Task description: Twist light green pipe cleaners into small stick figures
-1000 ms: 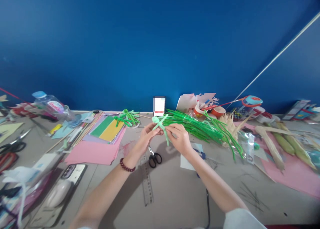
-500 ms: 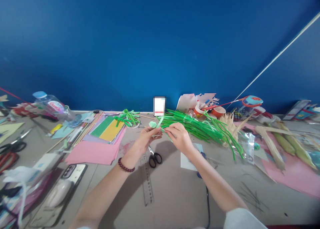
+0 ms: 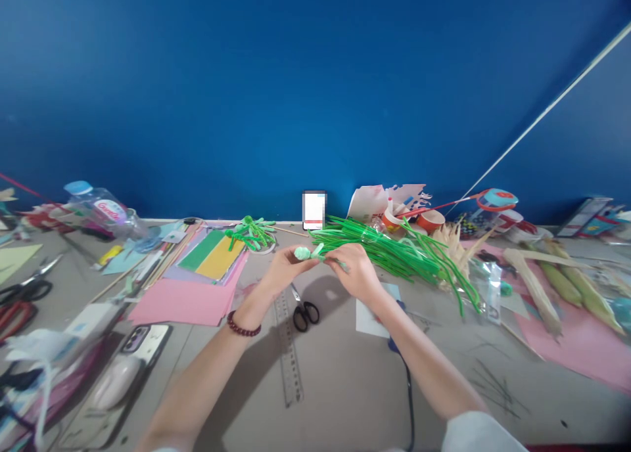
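Both of my hands hold one small light-green pipe-cleaner figure (image 3: 309, 252) above the grey table (image 3: 340, 380). My left hand (image 3: 280, 269), with a dark red bead bracelet on the wrist, pinches its coiled end. My right hand (image 3: 355, 272) grips the other end, fingers curled over it. Just behind my hands lies a bundle of bright green pipe cleaners (image 3: 394, 251). A finished darker green pipe-cleaner figure (image 3: 250, 233) rests on the coloured paper at the back.
Black-handled scissors (image 3: 304, 313) and a clear ruler (image 3: 289, 353) lie below my hands. Pink paper (image 3: 187, 299) and coloured sheets (image 3: 211, 253) sit left, with a phone (image 3: 142, 338) and a plastic bottle (image 3: 106, 210). Corn husks and cobs (image 3: 562, 282) lie right; cups (image 3: 430, 219) at the back.
The light-green figure has been turned from upright to lying sideways between my hands, and both hands have risen slightly and shifted a little away from me.
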Tool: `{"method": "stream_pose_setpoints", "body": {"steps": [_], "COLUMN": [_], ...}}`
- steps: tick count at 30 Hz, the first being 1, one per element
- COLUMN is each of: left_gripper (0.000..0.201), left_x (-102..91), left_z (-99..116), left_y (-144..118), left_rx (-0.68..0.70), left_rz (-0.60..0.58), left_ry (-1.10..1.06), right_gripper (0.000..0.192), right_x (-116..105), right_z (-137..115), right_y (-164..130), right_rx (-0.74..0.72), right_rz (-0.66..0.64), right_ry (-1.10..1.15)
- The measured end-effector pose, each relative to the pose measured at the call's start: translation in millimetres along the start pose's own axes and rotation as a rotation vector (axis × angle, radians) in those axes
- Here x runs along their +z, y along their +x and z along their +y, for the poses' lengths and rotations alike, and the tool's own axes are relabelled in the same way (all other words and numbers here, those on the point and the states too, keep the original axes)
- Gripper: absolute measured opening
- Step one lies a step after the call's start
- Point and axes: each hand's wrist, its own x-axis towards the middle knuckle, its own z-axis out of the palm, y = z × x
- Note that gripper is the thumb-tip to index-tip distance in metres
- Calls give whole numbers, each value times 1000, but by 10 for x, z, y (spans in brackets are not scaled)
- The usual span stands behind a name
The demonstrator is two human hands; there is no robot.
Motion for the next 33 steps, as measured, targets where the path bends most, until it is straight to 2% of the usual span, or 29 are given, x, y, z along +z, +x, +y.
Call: {"method": "stream_pose_setpoints", "body": {"steps": [4,8,12,19,27,33], "left_gripper": [26,16,19,19,20,21], "left_x": [-55,-77,-74,-52,-42,-36], "left_z": [87,88,40,23,0,-27], "left_y": [0,-12,-20,-30,-35,-31], "left_rx": [224,212,192,243,261,244], "left_rz": [3,-45,-49,-2,-9,-23], "left_ry": [271,418,400,350,318,286], "right_gripper": [13,11,10,8,10,13], "right_x": [-24,6,41,26,-13,3], "right_z": [-45,-28,-6,-58,-93,-95], "right_y": [-3,-15,-21,-8,-15,-18], "right_rx": [-60,-52,-45,-95,-160,-143], "right_rz": [-10,-14,21,120,115,111], "right_ry": [-122,-82,-24,29,-4,-13]}}
